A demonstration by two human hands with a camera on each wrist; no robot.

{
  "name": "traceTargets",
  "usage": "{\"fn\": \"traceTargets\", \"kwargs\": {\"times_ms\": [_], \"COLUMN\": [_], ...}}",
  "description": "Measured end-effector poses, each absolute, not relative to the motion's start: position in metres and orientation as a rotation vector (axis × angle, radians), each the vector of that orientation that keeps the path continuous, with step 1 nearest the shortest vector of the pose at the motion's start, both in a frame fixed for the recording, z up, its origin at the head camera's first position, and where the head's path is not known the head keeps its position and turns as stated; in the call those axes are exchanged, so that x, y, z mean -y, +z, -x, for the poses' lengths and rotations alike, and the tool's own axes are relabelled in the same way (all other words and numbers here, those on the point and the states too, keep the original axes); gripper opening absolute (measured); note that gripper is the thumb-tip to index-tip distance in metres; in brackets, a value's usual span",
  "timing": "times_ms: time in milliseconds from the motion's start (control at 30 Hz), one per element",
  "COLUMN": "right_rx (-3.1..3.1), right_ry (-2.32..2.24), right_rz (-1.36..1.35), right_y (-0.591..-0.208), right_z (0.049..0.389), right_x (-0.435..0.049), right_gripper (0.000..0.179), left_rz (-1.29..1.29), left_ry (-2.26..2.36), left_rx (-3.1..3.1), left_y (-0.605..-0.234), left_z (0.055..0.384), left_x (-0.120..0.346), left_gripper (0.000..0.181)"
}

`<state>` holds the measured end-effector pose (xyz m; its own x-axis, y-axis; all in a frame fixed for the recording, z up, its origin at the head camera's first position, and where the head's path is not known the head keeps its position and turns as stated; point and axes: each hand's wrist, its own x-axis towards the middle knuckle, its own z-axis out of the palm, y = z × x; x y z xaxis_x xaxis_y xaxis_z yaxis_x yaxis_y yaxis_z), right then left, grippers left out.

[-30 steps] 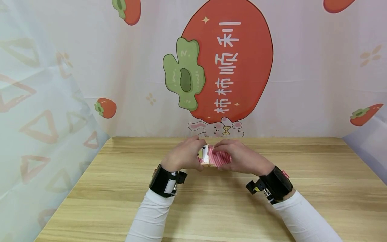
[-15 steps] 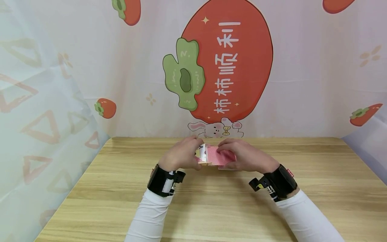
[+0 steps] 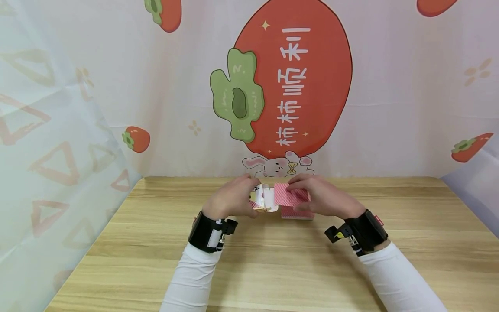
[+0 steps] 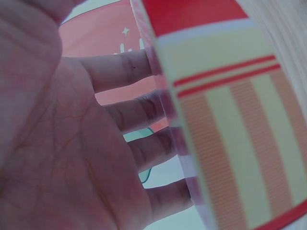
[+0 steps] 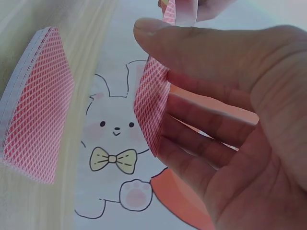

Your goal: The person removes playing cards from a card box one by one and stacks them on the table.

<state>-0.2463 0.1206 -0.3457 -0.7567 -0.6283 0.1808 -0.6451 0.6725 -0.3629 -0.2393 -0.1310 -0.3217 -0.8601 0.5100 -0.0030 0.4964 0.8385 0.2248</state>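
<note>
My left hand [image 3: 231, 198] grips a playing card box [image 3: 257, 197] marked with an A above the table. In the left wrist view the fingers lie along one side of the card box [image 4: 235, 124], whose printed face has red and tan stripes. A white flap [image 3: 270, 200] shows at the box's right end. My right hand [image 3: 329, 197] pinches red-checked playing cards [image 3: 285, 194] between thumb and fingers, just right of the box; how many cannot be told. Below that hand, a stack of red-backed cards [image 3: 297, 214] lies on the table.
The wooden table [image 3: 249, 273] runs back to a printed cloth [image 3: 390, 104] with a large persimmon and a rabbit. Another cloth [image 3: 50, 143] hangs at the left. Each wrist wears a black camera band [image 3: 206, 232].
My right hand has drawn the red-backed cards rightward, away from the box, baring its white flap. My left hand has shifted slightly left with the box. The stack on the table has come into sight.
</note>
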Motion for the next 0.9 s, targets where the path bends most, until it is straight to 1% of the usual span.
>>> {"fn": "traceTargets", "kwargs": {"times_ms": [167,400,900], "right_rx": [2.849,2.870,2.883], "right_ry": [0.659,0.666,0.685], "right_rz": [-1.058,-1.036,-1.026], "right_y": [-0.350,-0.354,-0.361], "right_z": [0.251,0.255,0.259], "right_x": [-0.123,-0.125,-0.129], "right_gripper": [0.047,0.041,0.039], "left_rz": [-0.787,-0.765,-0.758], "left_ry": [0.345,0.346,0.424], "left_rx": [-2.946,-2.939,-2.947], "left_y": [-0.322,-0.322,-0.318], "left_z": [0.239,0.240,0.240], "left_x": [0.131,0.132,0.139], "left_gripper": [0.068,0.071,0.064]}}
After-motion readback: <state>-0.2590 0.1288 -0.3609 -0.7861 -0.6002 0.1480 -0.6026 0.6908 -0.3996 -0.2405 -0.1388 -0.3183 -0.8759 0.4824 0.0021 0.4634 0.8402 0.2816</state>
